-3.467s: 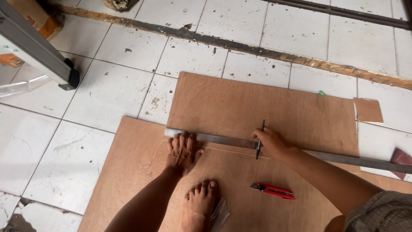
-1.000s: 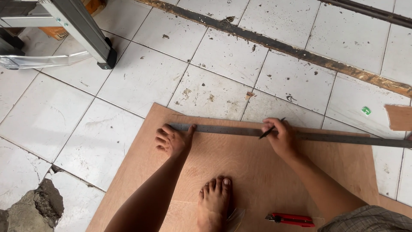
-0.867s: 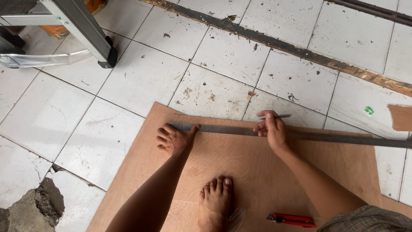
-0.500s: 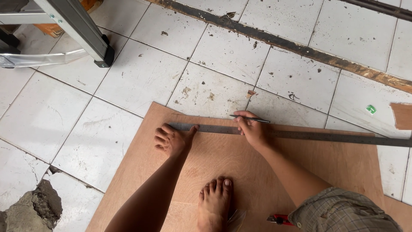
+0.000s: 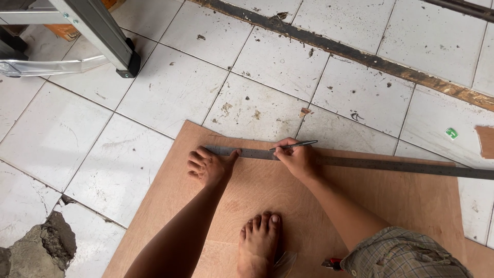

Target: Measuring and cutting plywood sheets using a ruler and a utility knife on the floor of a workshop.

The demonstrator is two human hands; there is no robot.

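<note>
A brown plywood sheet (image 5: 391, 201) lies on the tiled floor. Along its far edge lies a long steel ruler (image 5: 391, 166). My left hand (image 5: 208, 166) presses flat on the board, fingers spread, thumb against the ruler's left end. My right hand (image 5: 297, 157) holds a thin dark pen (image 5: 296, 145), its tip against the ruler's far edge, a short way right of the left hand. My bare foot (image 5: 259, 244) stands on the board below the hands.
A metal ladder foot (image 5: 116, 49) stands on the white tiles at upper left. A dirty groove (image 5: 360, 54) crosses the floor behind. Broken concrete (image 5: 43, 247) sits at lower left. A red-handled tool (image 5: 332, 264) peeks out beside my knee. A plywood scrap (image 5: 485, 140) lies far right.
My right hand has slid left along the ruler with the pen, ending close to the left hand. The left hand has stayed pressed at the ruler's left end.
</note>
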